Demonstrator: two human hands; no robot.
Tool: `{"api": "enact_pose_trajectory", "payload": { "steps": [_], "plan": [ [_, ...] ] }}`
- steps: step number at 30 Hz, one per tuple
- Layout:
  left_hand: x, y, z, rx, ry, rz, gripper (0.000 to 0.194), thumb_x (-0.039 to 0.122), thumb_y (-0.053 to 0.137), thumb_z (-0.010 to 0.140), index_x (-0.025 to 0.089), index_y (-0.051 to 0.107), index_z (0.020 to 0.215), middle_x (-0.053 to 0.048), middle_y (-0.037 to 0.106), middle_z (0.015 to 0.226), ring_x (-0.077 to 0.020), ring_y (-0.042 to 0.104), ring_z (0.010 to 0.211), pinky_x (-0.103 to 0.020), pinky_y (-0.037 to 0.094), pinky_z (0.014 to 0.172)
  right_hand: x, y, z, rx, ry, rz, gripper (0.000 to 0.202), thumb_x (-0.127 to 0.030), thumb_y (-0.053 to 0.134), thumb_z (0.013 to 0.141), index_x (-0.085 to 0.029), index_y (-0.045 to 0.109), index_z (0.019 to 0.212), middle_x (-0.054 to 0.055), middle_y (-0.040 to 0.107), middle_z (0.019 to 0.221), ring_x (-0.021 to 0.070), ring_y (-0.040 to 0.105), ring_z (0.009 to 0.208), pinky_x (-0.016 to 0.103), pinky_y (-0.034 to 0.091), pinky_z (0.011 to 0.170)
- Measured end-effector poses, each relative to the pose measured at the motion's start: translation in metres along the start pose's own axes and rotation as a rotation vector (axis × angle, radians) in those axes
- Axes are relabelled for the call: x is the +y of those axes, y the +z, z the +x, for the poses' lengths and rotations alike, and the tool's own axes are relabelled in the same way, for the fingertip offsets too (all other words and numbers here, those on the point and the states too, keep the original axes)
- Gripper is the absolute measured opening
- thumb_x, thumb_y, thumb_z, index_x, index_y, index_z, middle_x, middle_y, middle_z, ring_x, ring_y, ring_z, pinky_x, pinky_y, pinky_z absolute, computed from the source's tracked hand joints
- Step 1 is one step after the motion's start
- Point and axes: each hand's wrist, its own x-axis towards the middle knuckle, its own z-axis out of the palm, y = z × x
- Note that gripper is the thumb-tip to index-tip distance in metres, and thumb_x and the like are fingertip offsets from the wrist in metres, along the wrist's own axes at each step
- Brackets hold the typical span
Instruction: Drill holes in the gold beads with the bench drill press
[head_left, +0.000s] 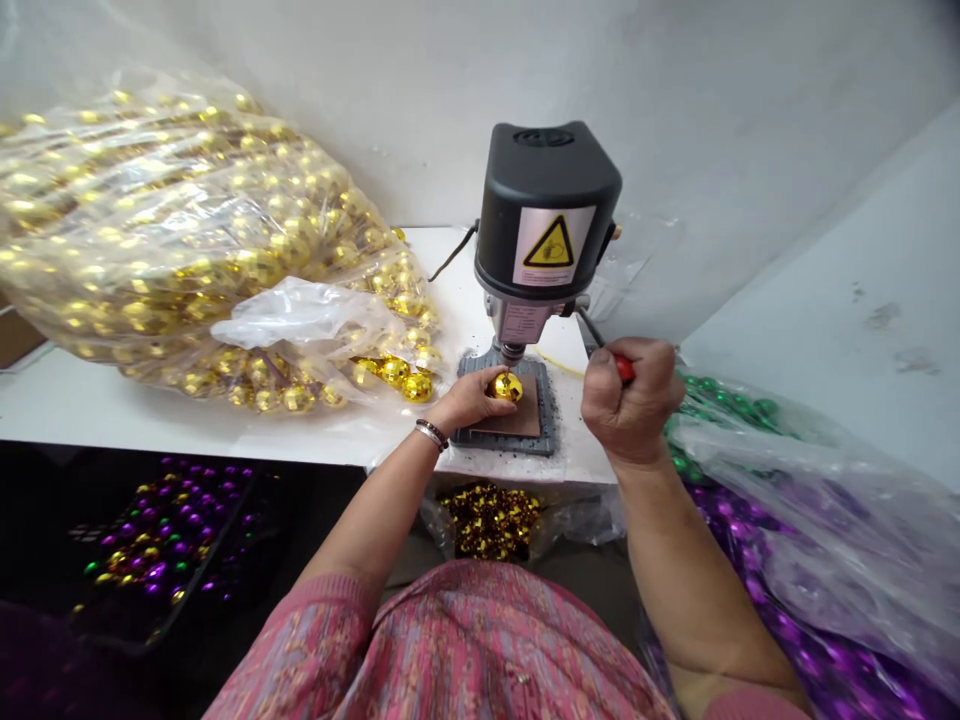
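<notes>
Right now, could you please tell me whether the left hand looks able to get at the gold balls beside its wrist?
Probably yes, though not freely: the left hand holds a gold ball under the drill press. The gold balls beside its wrist lie close, with nothing solid apparent in between.

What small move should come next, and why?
Probably ease the slim metal lever down with the right hand, wrapped around its round red knob: the left hand holds the shiny gold faceted ball beneath the black drill press's metal chuck. Whether they touch is unclear.
</notes>
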Motion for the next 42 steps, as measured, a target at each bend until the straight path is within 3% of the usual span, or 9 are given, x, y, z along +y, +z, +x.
{"api": "enact_pose_trajectory", "payload": {
  "steps": [13,19,23,30,33,35,37,39,42],
  "plan": [
    [0.004,0.005,-0.002,0.039,-0.023,-0.109,0.066,0.022,0.089,0.067,0.018,0.071,0.130,-0.003,0.079,0.107,-0.0257,0.073,0.101,-0.042,0.058,0.098,-0.004,0.019,-0.023,0.191,0.019,0.101,0.014,-0.032,0.051,0.090,-0.020,0.051,0.083,0.000,0.051,0.067,0.0112,0.049,0.060,0.026,0.040,0.059],
    [0.004,0.010,-0.006,0.051,-0.043,-0.068,0.072,0.025,0.088,0.069,0.022,0.067,0.138,-0.004,0.078,0.117,-0.0267,0.072,0.106,-0.043,0.056,0.103,-0.005,0.023,0.043,0.264,0.171,0.159,0.018,-0.036,0.053,0.083,-0.021,0.049,0.075,0.003,0.049,0.067,0.0131,0.043,0.061,0.029,0.031,0.060],
    [0.001,0.010,-0.021,0.100,0.017,0.034,0.074,0.025,0.086,0.071,0.020,0.063,0.141,-0.008,0.073,0.129,-0.0278,0.070,0.116,-0.039,0.054,0.105,-0.008,0.021,0.086,0.074,0.470,0.098,0.017,-0.030,0.057,0.076,-0.022,0.043,0.071,0.003,0.046,0.067,0.0131,0.042,0.065,0.031,0.031,0.065],
    [-0.009,0.009,-0.075,-0.089,0.179,0.143,0.087,0.027,0.095,0.060,0.019,0.063,0.141,-0.016,0.067,0.141,-0.0327,0.066,0.125,-0.043,0.052,0.109,-0.019,0.014,0.084,0.057,0.460,0.104,0.021,-0.030,0.055,0.080,-0.022,0.036,0.074,-0.001,0.042,0.068,0.0095,0.040,0.066,0.029,0.032,0.067],
    [-0.013,-0.005,-0.086,-0.091,0.208,0.136,0.088,0.036,0.096,0.063,0.022,0.062,0.142,-0.015,0.067,0.140,-0.0284,0.070,0.111,-0.041,0.057,0.099,-0.017,0.015,0.077,0.103,0.395,0.137,0.020,-0.035,0.051,0.083,-0.022,0.038,0.075,-0.001,0.044,0.069,0.0083,0.040,0.065,0.027,0.034,0.066],
    [-0.015,-0.022,-0.085,0.012,0.143,0.201,0.058,0.037,0.084,0.080,0.023,0.068,0.133,-0.011,0.074,0.125,-0.0247,0.071,0.099,-0.039,0.057,0.094,-0.016,0.016,0.073,0.117,0.365,0.152,0.022,-0.039,0.049,0.084,-0.022,0.040,0.076,0.000,0.045,0.069,0.0082,0.041,0.065,0.027,0.035,0.065],
    [-0.016,-0.041,-0.078,0.278,0.034,0.346,0.029,0.029,0.067,0.094,0.021,0.073,0.122,-0.012,0.075,0.120,-0.0260,0.070,0.108,-0.040,0.053,0.101,-0.016,0.016,0.069,0.119,0.348,0.151,0.022,-0.040,0.048,0.086,-0.021,0.041,0.077,0.001,0.047,0.070,0.0085,0.041,0.065,0.026,0.035,0.063],
    [-0.017,-0.057,-0.070,0.456,-0.116,0.533,0.027,0.022,0.058,0.097,0.019,0.073,0.120,-0.016,0.074,0.123,-0.0305,0.067,0.120,-0.044,0.049,0.108,-0.017,0.016,0.067,0.105,0.341,0.142,0.022,-0.040,0.049,0.088,-0.021,0.041,0.078,0.001,0.048,0.072,0.0084,0.042,0.066,0.025,0.036,0.063],
    [-0.023,-0.066,-0.061,0.349,-0.320,0.711,0.037,0.030,0.063,0.095,0.014,0.067,0.128,-0.023,0.071,0.128,-0.0374,0.067,0.121,-0.048,0.050,0.104,-0.017,0.014,0.065,0.069,0.336,0.163,0.022,-0.040,0.048,0.090,-0.021,0.041,0.080,0.001,0.049,0.072,0.0080,0.043,0.066,0.024,0.038,0.064]
  ]
}}
